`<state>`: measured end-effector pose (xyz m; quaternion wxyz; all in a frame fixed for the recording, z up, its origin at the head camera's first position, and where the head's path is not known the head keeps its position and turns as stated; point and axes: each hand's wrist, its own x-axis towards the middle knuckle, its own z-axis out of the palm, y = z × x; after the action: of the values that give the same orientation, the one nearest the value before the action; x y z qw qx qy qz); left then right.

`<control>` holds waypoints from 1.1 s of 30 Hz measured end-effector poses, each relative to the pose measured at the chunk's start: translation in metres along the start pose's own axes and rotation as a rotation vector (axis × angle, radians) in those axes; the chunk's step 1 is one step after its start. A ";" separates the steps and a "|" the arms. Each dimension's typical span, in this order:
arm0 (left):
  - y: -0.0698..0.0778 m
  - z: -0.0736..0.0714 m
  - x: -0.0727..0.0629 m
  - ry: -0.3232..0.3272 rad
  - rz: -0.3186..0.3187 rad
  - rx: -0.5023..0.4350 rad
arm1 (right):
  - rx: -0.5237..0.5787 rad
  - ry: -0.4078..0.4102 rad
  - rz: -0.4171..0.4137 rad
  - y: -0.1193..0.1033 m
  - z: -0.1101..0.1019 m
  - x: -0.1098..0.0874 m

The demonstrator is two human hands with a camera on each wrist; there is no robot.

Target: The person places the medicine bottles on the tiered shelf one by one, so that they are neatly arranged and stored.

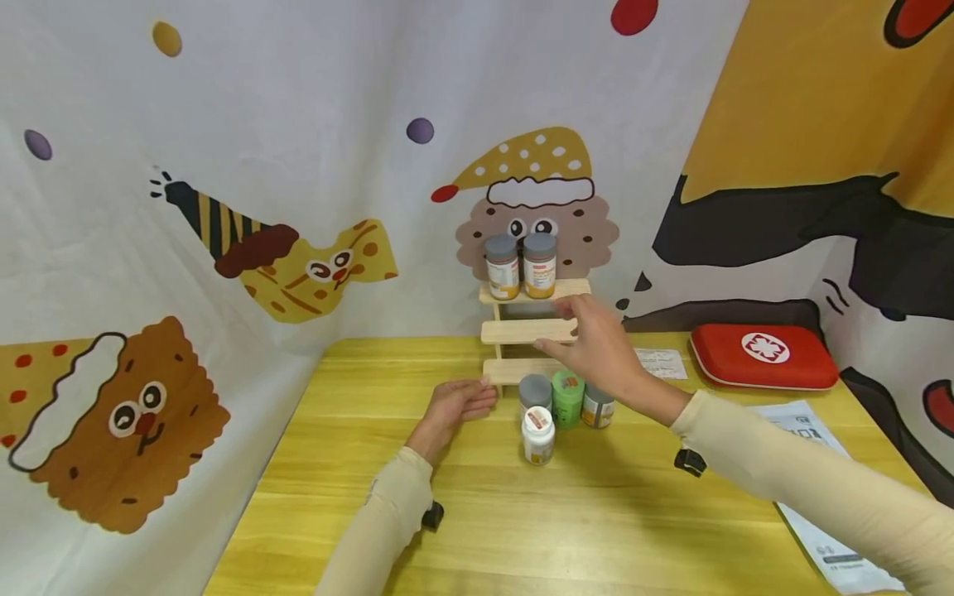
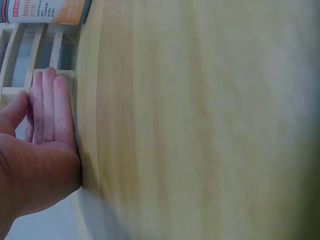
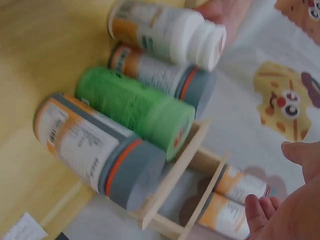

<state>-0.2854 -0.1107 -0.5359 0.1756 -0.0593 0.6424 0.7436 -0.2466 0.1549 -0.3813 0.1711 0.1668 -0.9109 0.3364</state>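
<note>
A three-tier wooden stand (image 1: 514, 332) stands at the back of the table. Two grey-lidded bottles (image 1: 540, 266) are side by side on its top tier. My left hand (image 1: 453, 406) lies beside the stand's lower left end, fingers straight, fingertips right at the wood. Over the right part of the middle tier is my right hand (image 1: 596, 343), thumb and fingers apart with nothing between them. In front of the stand, two more grey-lidded bottles (image 3: 80, 145) flank a green bottle (image 1: 568, 403). A smaller white bottle (image 1: 538, 439) stands upright before them.
At the back right lies a red first-aid case (image 1: 763, 356). A paper slip (image 1: 662, 364) is left of it, behind my right forearm. A white printed packet (image 1: 842, 530) lies along the right side, partly under that sleeve. A cartoon-printed curtain (image 1: 387, 165) hangs behind the table.
</note>
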 end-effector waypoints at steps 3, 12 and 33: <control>-0.001 0.001 0.000 0.001 -0.001 -0.006 | -0.020 -0.045 -0.019 -0.003 0.001 -0.015; -0.002 -0.002 0.001 0.002 0.018 0.003 | -0.142 -0.152 -0.085 -0.013 0.014 -0.050; -0.002 0.000 0.000 0.000 0.009 0.004 | -0.343 -0.073 -0.255 0.001 0.043 -0.094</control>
<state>-0.2844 -0.1102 -0.5375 0.1725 -0.0562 0.6443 0.7429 -0.1721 0.1442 -0.4527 0.2053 0.2614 -0.9318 0.1458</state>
